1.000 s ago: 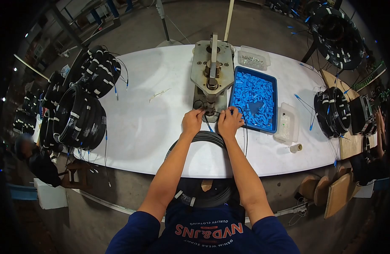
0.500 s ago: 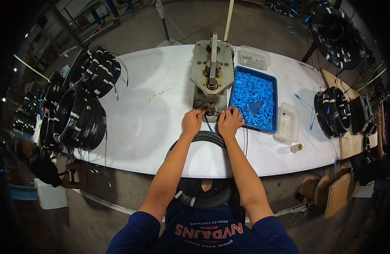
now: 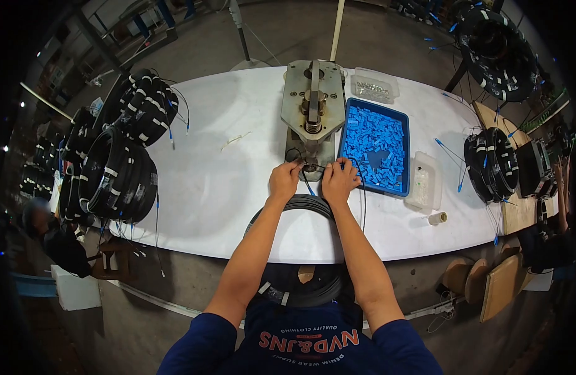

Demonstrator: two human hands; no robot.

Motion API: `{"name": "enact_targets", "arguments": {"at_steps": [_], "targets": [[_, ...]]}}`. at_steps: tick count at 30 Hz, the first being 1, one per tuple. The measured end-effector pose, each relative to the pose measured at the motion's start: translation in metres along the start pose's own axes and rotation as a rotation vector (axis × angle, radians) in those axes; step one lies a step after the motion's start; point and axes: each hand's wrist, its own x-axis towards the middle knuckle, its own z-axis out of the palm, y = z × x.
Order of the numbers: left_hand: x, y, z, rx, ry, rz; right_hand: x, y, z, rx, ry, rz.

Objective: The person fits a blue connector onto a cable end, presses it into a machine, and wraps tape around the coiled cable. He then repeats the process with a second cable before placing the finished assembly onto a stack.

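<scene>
At the front of the metal press (image 3: 314,106), both my hands are close together by its lower head. My left hand (image 3: 284,181) is closed on a thin black cable, which loops up just above the fingers. Just to the right, my right hand (image 3: 340,181) also pinches black cable, and a length hangs down from it. The spot between the fingertips is too small to make out. A blue connector (image 3: 310,189) points down between my hands. Below them, a coil of black cable (image 3: 303,201) lies at the table's near edge.
Right of the press stand a blue tray (image 3: 405,156) of small blue parts, two clear plastic boxes (image 3: 393,87) (image 3: 435,181) and a small roll (image 3: 437,218). Black cable coils stand on the left (image 3: 129,181) and right (image 3: 491,165). People are partly visible at both sides.
The press's upper lever and moving part have shifted slightly. Both my hands stay in the same place with the cable.
</scene>
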Motion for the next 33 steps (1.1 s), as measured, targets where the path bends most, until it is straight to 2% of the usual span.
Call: {"name": "enact_targets", "arguments": {"at_steps": [11,19,22,26,28,30,32,33], "targets": [[-0.004,0.0,-0.003,-0.131,-0.035,0.012,-0.001,0.0,-0.003,0.031,0.023,-0.009],[-0.02,0.004,-0.009,-0.283,-0.095,-0.025,-0.01,-0.004,-0.022,0.051,0.117,-0.178],[-0.027,0.008,-0.011,-0.283,-0.068,0.02,-0.018,-0.003,-0.03,0.057,0.128,-0.228],[-0.034,0.016,-0.016,-0.331,-0.141,0.036,-0.029,0.004,-0.045,0.107,0.123,-0.231],[-0.034,0.017,-0.016,-0.42,-0.162,0.169,-0.035,0.01,-0.054,0.106,0.146,-0.232],[-0.035,0.019,-0.014,-0.436,-0.219,0.164,-0.042,0.018,-0.064,0.225,-0.017,-0.143],[-0.037,0.028,-0.012,-0.552,-0.238,0.125,-0.045,0.023,-0.07,0.303,0.003,-0.201],[-0.041,0.034,-0.005,-0.716,-0.259,0.007,-0.048,0.024,-0.069,0.527,-0.086,-0.106]]}}
